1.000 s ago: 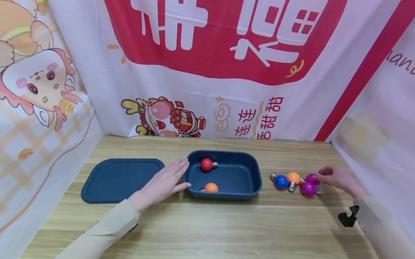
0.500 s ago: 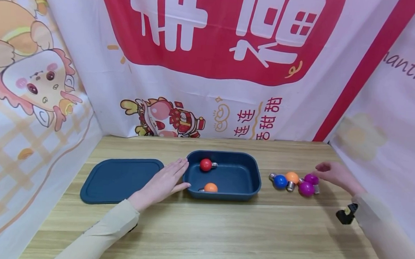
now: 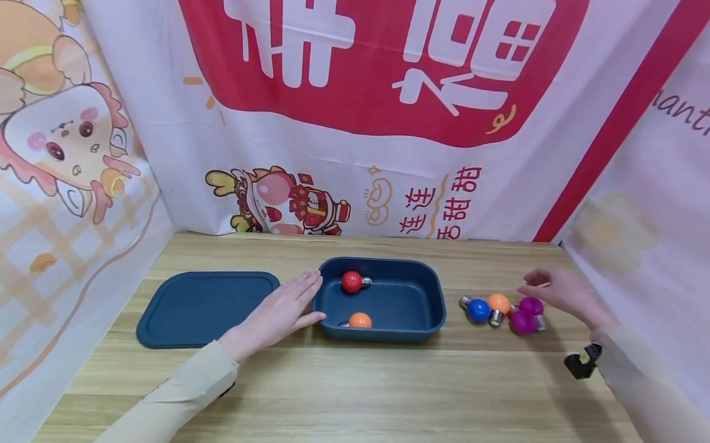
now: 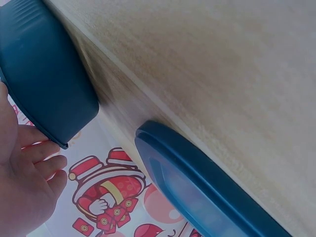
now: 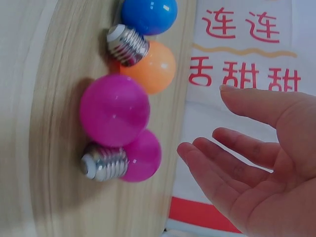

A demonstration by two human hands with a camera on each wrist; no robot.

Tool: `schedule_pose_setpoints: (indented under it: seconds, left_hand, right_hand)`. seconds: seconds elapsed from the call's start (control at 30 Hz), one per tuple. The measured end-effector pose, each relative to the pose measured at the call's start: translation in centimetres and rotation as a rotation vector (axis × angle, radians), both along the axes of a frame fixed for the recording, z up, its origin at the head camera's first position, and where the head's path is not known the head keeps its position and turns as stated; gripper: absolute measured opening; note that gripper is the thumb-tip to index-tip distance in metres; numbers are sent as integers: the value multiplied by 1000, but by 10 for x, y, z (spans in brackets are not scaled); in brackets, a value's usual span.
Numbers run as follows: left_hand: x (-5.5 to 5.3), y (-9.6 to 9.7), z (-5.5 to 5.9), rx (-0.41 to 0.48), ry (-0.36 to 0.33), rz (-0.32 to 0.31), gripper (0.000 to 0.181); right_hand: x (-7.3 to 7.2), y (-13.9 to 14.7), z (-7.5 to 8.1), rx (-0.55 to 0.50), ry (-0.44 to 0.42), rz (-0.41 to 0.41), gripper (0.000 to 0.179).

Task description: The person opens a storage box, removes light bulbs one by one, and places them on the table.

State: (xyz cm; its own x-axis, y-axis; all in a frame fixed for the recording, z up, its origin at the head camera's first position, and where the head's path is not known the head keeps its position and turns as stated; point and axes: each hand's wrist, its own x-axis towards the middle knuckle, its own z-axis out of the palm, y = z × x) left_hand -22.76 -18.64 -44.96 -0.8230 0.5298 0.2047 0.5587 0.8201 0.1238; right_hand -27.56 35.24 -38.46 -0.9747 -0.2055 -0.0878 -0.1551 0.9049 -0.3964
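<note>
While the left hand (image 3: 278,311) stays laid straight-fingered against the left wall of the dark blue, rounded rectangular box (image 3: 394,335), the right hand (image 3: 562,296) has shifted leftwards and towards the surface's (image 3: 381,403) back edge. A second ago its fingertips met the rear purple round bulb with a silvery screw base (image 3: 532,306) in the head view; now they show beyond it, nearer the back edge. Its grip is fairly wide, thumb and fingers apart with nothing between them (the right wrist view shows this plainly). So the shift has lifted no bulb: the rear purple one lies against the front purple round bulb (image 3: 523,322), beside the orange round bulb (image 3: 498,303) and the glossy blue round bulb (image 3: 479,310), all four in the surface's back half towards its right edge. The box's contents are likewise unchanged, with a red round bulb (image 3: 351,281) near its back left corner and another orange bulb (image 3: 360,319) by its front wall. The flat dark blue lid (image 3: 212,311) lies off the box, near the surface's left edge.
</note>
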Motion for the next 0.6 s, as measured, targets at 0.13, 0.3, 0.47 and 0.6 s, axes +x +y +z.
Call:
schedule_pose_setpoints:
  seconds: [0.13, 0.3, 0.47, 0.6]
  left_hand:
    - [0, 0, -1, -5, -7, 1, 76]
    - [-1, -1, -2, -9, -7, 1, 75]
    - [-2, -1, -1, -8, -7, 1, 76]
    - [-2, 0, -1, -13, -3, 0, 76]
  right_hand:
    - [0, -11, 2, -21, 7, 21, 56]
    - [-1, -24, 5, -25, 5, 37, 54]
    - [0, -37, 10, -36, 27, 74, 50]
    - [1, -49, 14, -44, 40, 103, 46]
